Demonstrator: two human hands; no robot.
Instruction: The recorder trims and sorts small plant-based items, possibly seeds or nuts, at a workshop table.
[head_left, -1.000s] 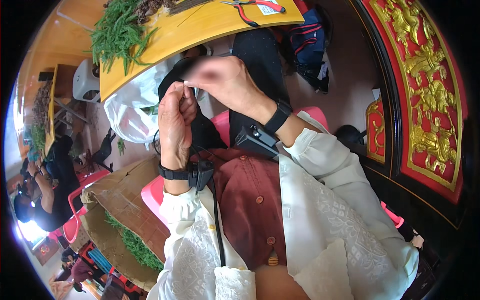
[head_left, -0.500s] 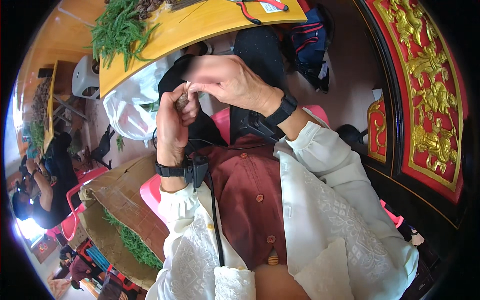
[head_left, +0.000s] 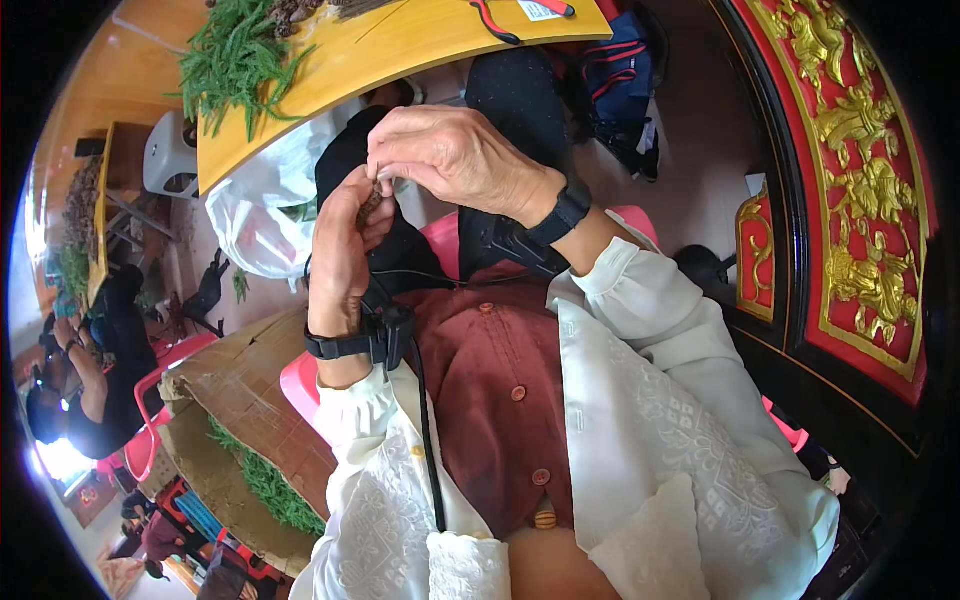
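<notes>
A small brown pine cone (head_left: 369,205) sits in the curled fingers of my left hand (head_left: 338,240), which partly hide it. My right hand (head_left: 465,160) meets it from the right, thumb and fingers pinched together at the upper end of the cone. What the pinch holds is too small to make out. Both hands are raised above my lap, just short of the yellow table (head_left: 420,40).
On the table lie green sprigs (head_left: 240,65), several pine cones (head_left: 288,14) and red-handled pliers (head_left: 493,24). Below hangs a white plastic bag (head_left: 250,220). A cardboard box (head_left: 265,370) with greenery stands at my left; a carved red-and-gold panel (head_left: 865,190) rises at right. Another person (head_left: 95,395) sits far left.
My right hand's fingers have shifted slightly and are now sharper, still pinched at the cone's upper end. The left hand has turned a little around the pine cone.
</notes>
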